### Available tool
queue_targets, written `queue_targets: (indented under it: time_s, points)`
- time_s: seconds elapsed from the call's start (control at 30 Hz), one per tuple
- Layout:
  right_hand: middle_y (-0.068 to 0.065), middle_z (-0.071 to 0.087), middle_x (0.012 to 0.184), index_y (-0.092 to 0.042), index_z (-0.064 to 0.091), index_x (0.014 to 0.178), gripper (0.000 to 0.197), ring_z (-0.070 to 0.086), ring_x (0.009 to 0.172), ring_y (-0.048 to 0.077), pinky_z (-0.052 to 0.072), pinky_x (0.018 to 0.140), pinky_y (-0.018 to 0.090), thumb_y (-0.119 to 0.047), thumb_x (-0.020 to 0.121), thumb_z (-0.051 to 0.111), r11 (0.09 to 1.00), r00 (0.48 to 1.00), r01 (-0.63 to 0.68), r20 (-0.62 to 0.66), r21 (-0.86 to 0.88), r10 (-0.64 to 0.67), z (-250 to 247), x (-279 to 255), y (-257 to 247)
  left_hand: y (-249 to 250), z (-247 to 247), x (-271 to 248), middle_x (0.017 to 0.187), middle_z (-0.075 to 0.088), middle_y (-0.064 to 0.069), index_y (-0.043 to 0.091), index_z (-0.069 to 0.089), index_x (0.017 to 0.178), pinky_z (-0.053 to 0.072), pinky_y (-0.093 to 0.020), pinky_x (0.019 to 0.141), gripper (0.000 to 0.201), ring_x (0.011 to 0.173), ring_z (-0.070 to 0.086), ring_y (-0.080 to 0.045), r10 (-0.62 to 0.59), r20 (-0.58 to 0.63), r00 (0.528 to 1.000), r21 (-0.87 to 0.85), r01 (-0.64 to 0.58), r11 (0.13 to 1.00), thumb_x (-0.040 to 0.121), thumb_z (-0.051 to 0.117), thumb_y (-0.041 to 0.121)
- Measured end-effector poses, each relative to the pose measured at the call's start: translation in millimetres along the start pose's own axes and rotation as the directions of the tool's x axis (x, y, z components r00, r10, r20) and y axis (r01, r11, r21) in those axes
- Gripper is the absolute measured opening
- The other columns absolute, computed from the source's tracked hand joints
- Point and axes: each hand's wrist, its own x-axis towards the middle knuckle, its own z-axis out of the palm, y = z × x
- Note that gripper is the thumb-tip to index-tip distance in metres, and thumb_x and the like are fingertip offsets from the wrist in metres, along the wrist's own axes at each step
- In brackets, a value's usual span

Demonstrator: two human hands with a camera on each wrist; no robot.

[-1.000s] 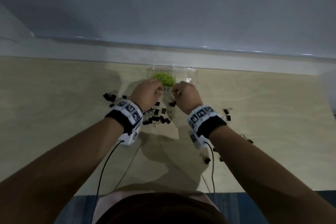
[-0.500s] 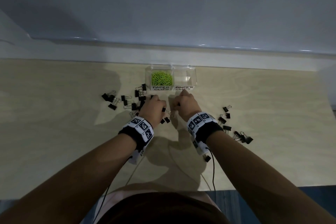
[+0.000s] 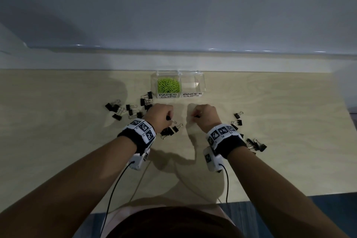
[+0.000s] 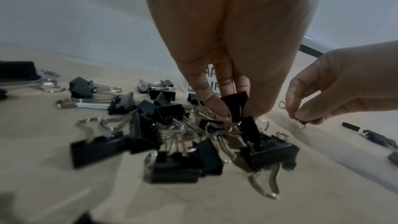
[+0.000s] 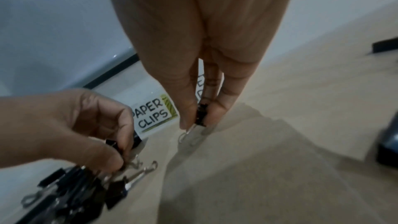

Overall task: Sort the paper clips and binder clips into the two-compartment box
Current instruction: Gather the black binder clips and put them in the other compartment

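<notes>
A clear two-compartment box [image 3: 201, 80] stands at the table's far edge. Green paper clips [image 3: 168, 85] fill its left half, labelled PAPER CLIPS [image 5: 150, 114]; the right half, labelled BINDER CLIPS, looks bare. My left hand [image 3: 159, 117] pinches a black binder clip [image 4: 235, 105] just above a pile of binder clips [image 4: 172, 134]. My right hand [image 3: 204, 115] pinches another small black binder clip [image 5: 201, 115], wire handles pointing down, just over the table. Both hands are in front of the box.
More black binder clips lie scattered on the light wooden table [image 3: 58, 141]: a group at the left [image 3: 123, 110] and a group at the right [image 3: 251, 141]. Cables run from both wrist cameras toward my body. A pale wall rises behind the box.
Both hands drew back from the box toward me and dropped to the table. Each now pinches a binder clip, and the box shows fully.
</notes>
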Motion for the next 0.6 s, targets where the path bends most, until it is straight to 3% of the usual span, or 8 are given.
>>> queue_targets:
  time_s: [0.1, 0.2, 0.3, 0.4, 0.5, 0.6]
  points:
    - [0.005, 0.070, 0.077, -0.008, 0.071, 0.075, 0.007, 0.062, 0.070, 0.014, 0.052, 0.071, 0.021, -0.002, 0.072, 0.073, 0.989, 0.996, -0.005, -0.082, 0.147, 0.018, -13, -1, 1, 7, -3, 2, 0.080, 0.067, -0.003, 0.011, 0.062, 0.077, 0.054, -0.035, 0.073, 0.009, 0.076, 0.062, -0.019, 0.018, -0.005, 1.000, -0.028, -0.019, 0.999, 0.073, 0.069, 0.007]
    - [-0.001, 0.065, 0.076, -0.009, 0.069, 0.075, 0.008, 0.059, 0.067, 0.008, 0.048, 0.065, 0.010, -0.006, 0.073, 0.076, 0.983, 0.977, 0.072, -0.212, 0.168, -0.035, -31, 12, -5, 25, -12, 11, 0.079, 0.066, 0.001, 0.015, 0.061, 0.078, 0.056, -0.033, 0.072, 0.011, 0.073, 0.063, -0.013, 0.026, -0.047, 0.999, -0.093, -0.031, 0.995, 0.076, 0.070, 0.009]
    - [0.002, 0.066, 0.079, -0.012, 0.067, 0.071, 0.010, 0.059, 0.069, 0.012, 0.052, 0.070, 0.021, -0.007, 0.073, 0.075, 0.977, 0.927, 0.163, -0.362, 0.141, -0.102, -47, 36, -18, 49, -29, 30, 0.074, 0.066, 0.000, 0.015, 0.061, 0.076, 0.056, -0.034, 0.068, 0.010, 0.069, 0.063, -0.016, 0.055, -0.223, 0.973, -0.109, -0.081, 0.991, 0.076, 0.069, 0.009]
    - [0.008, 0.067, 0.087, -0.010, 0.068, 0.077, 0.007, 0.061, 0.075, 0.018, 0.050, 0.072, 0.026, -0.007, 0.074, 0.073, 0.982, 0.928, 0.168, -0.349, 0.091, -0.126, -53, 53, -29, 71, -47, 56, 0.076, 0.066, -0.004, 0.012, 0.061, 0.077, 0.054, -0.034, 0.067, 0.005, 0.071, 0.062, -0.021, 0.055, -0.369, 0.928, -0.021, -0.067, 0.998, 0.076, 0.066, 0.009]
    - [0.007, 0.066, 0.098, -0.012, 0.070, 0.089, 0.014, 0.063, 0.082, 0.018, 0.048, 0.073, 0.024, -0.006, 0.076, 0.071, 0.988, 0.948, 0.141, -0.297, 0.062, -0.116, -58, 54, -22, 84, -49, 80, 0.082, 0.066, -0.010, 0.009, 0.061, 0.084, 0.053, -0.036, 0.070, 0.006, 0.077, 0.061, -0.027, 0.077, -0.318, 0.945, 0.139, -0.034, 0.990, 0.078, 0.063, 0.009]
    - [0.009, 0.066, 0.097, -0.011, 0.070, 0.089, 0.018, 0.065, 0.080, 0.020, 0.052, 0.074, 0.029, 0.002, 0.078, 0.065, 0.990, 0.925, 0.131, -0.367, 0.058, -0.101, -74, 44, 10, 84, -39, 94, 0.087, 0.067, -0.012, 0.009, 0.062, 0.087, 0.053, -0.037, 0.071, 0.010, 0.083, 0.062, -0.030, 0.092, -0.223, 0.970, 0.214, -0.043, 0.976, 0.078, 0.063, 0.012]
